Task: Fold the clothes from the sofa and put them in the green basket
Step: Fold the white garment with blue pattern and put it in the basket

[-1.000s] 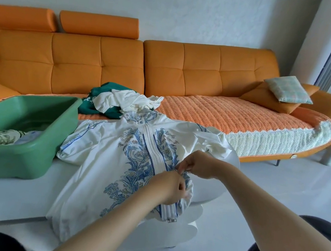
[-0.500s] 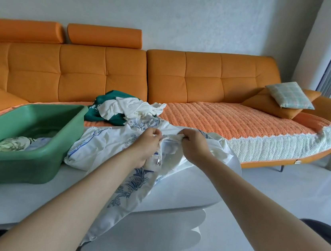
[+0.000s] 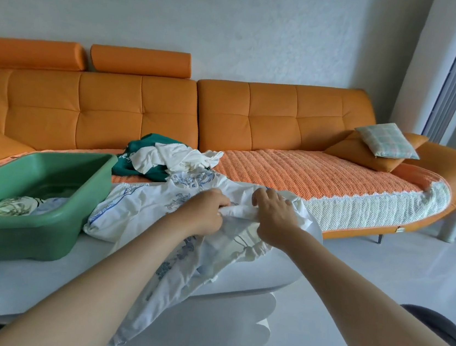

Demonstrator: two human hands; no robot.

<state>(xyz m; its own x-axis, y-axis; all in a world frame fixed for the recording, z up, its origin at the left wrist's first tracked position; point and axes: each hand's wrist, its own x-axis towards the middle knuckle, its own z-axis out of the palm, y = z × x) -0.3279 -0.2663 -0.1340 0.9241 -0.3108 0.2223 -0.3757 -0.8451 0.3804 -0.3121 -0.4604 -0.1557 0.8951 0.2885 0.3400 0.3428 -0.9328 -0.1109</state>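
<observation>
I see left hand and right hand gripping white blue-print garment on desk, beside green basket.

White blue-patterned jacket crumpled on table.

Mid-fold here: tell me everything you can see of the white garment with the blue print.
The white garment is thin cloth with a blue floral print and blue piping on a sleeve. It lies crumpled on the white table, one part hanging over the near edge, one sleeve beside the green basket. The left hand and the right hand each grip a bunched roll of it.
</observation>
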